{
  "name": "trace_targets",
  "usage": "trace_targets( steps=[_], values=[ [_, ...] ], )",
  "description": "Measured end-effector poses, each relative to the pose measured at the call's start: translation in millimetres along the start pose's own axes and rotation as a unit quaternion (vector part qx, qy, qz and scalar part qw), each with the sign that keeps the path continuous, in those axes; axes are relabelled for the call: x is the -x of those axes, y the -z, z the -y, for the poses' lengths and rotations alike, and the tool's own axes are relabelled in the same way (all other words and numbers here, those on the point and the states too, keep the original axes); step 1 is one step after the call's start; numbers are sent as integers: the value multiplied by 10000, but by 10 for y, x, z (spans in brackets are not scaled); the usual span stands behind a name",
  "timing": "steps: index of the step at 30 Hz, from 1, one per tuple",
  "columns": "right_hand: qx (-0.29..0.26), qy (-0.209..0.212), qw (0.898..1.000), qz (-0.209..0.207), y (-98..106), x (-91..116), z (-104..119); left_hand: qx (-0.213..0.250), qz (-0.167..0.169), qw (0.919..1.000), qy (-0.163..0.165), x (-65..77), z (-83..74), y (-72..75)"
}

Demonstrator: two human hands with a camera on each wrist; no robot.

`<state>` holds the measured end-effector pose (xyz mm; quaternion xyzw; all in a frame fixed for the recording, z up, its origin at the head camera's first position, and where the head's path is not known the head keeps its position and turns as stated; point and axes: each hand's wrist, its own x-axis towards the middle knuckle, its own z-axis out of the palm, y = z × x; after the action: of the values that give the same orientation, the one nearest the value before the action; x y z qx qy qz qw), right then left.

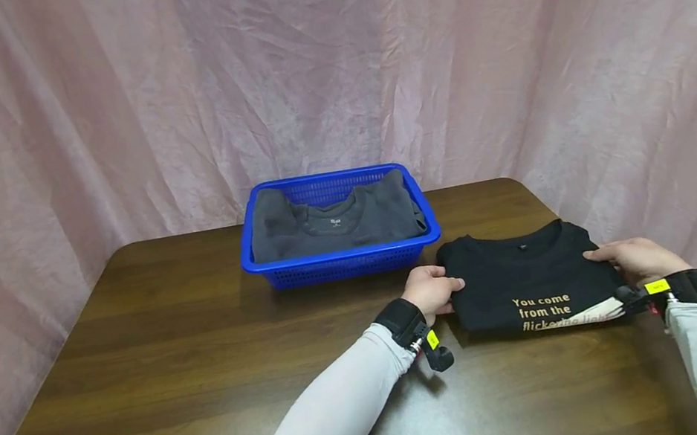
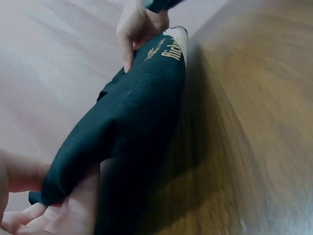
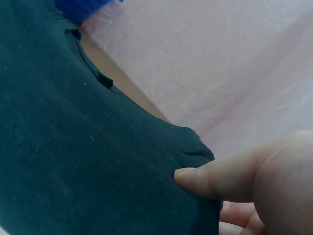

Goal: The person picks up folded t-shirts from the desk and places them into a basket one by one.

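Observation:
A folded black T-shirt with gold lettering lies at the right of the table, its neckline toward the back. My left hand pinches its left edge, thumb on top and fingers underneath; the left wrist view shows the cloth bunched between them. On the opposite edge my right hand grips the shirt, its thumb pressing the top layer and the other fingers below. In the left wrist view the near side of the shirt stands above the wood with a shadow under it.
A blue plastic basket stands at the back middle of the brown wooden table, just left of the black shirt. Inside it lies a folded dark grey shirt. Pink curtains hang behind and along both sides.

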<state>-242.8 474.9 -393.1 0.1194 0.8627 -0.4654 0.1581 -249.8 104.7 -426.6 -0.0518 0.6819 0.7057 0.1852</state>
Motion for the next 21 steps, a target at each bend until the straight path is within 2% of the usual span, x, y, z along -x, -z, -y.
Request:
trace_targets(
  steps=[2,4,10,15,21],
  values=[
    [-539,-53,9985,41,15,26,28,104,48,9999,-48,9,-38,-11],
    [-1150,-123,9929,277,43,58,59,214,132,9996,-88,20,-79,-28],
    [-2166,-402,9735,620,165,191,167,397,246,9986,-229,100,-225,-83],
    [-2589,-619,9620,602,277,285,279,516,300,9975,-386,189,-347,-125],
    [-2646,-569,9607,617,381,361,400,581,468,9957,-554,292,-529,-128]
  ],
)
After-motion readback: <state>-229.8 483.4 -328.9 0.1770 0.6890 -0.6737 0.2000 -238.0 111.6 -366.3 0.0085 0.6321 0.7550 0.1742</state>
